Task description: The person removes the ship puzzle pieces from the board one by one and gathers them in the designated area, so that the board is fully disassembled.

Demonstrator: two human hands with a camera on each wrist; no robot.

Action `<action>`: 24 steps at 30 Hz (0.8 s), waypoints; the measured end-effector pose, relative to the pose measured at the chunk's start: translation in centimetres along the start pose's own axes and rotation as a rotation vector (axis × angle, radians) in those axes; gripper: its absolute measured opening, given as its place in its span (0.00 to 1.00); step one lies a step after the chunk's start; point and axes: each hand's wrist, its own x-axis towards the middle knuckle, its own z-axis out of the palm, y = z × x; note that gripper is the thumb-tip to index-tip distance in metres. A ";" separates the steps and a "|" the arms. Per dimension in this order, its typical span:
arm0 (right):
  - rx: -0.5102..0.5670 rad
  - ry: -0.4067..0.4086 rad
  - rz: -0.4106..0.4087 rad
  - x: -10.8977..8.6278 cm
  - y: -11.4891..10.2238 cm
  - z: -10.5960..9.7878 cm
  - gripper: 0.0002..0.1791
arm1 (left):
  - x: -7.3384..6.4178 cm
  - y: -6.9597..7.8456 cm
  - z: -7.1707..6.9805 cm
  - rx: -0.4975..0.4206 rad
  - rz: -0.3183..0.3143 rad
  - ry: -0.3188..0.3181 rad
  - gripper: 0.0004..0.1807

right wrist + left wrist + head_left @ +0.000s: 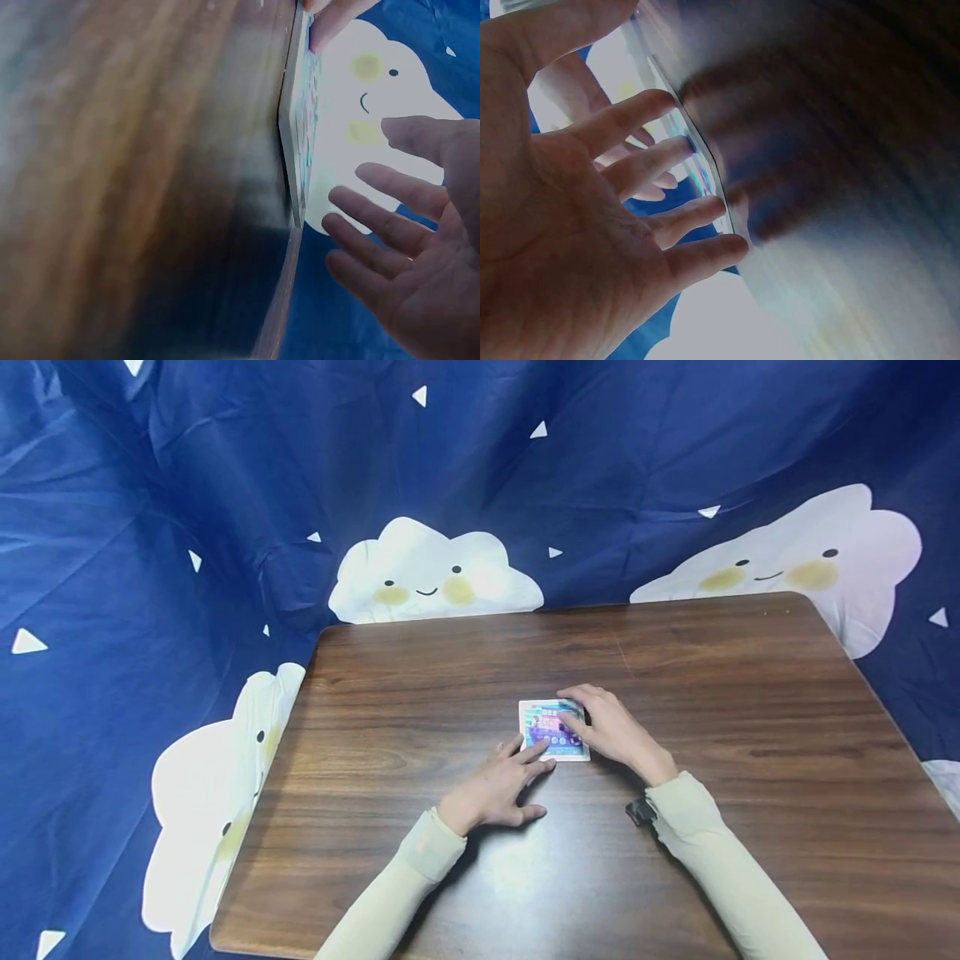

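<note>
Left hand (491, 789) is spread, palm down, fingertips over the near-left part of the board (547, 725); left wrist view puts them right at its rim. Contact looks light, no pinch seen. Right hand (611, 727) is also spread, fingers slightly bent, index and thumb reaching over the far-right part. Right wrist view shows a gap between those fingers and the board; can't tell if any tip touches.

Board lies flat on the table (375, 735), between the hands, printed side up, pale border all round. Edge shows some thickness and what looks like a layer line. Print detail too small to read.

Why this layout, my read: hands at opposing corners would brace the board against sliding on smooth wood, and loose fingers leave most of the print uncovered. Flat and print up gives both hands access to the face and edges. Forearms come in from the near side, sleeves (720, 877) clear of the board. Black strap (640, 812) at the right cuff, well off it too. Blue curtain (480, 452) behind.
</note>
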 end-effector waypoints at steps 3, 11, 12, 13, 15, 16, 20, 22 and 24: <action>-0.001 -0.011 -0.027 0.6 -0.2 0.3 0.24 | 0.0 0.1 0.0 0.005 0.004 0.004 0.41; -0.008 -0.045 -0.087 2.0 -0.8 0.5 0.21 | -0.2 0.0 0.1 -0.006 -0.002 0.010 0.41; -0.011 -0.051 -0.088 2.2 -0.9 0.5 0.21 | -0.2 0.0 0.1 -0.008 -0.003 0.009 0.41; -0.014 -0.060 -0.087 2.3 -1.0 0.5 0.21 | -0.3 0.0 0.1 -0.009 -0.004 0.010 0.41; -0.028 -0.080 -0.083 2.6 -1.1 0.6 0.21 | -0.3 0.0 0.1 -0.010 -0.001 0.012 0.41; -0.032 -0.092 -0.080 2.7 -1.1 0.6 0.21 | -0.3 0.0 0.1 -0.010 0.002 0.013 0.41; -0.050 -0.131 -0.067 3.0 -1.2 0.8 0.22 | -0.3 0.0 0.2 -0.007 0.014 0.024 0.41; -0.053 -0.144 -0.067 3.2 -1.3 0.9 0.22 | -0.3 0.0 0.2 -0.005 0.021 0.030 0.41; -0.058 -0.155 -0.066 3.3 -1.4 0.8 0.22 | -0.3 0.0 0.2 -0.005 0.025 0.038 0.41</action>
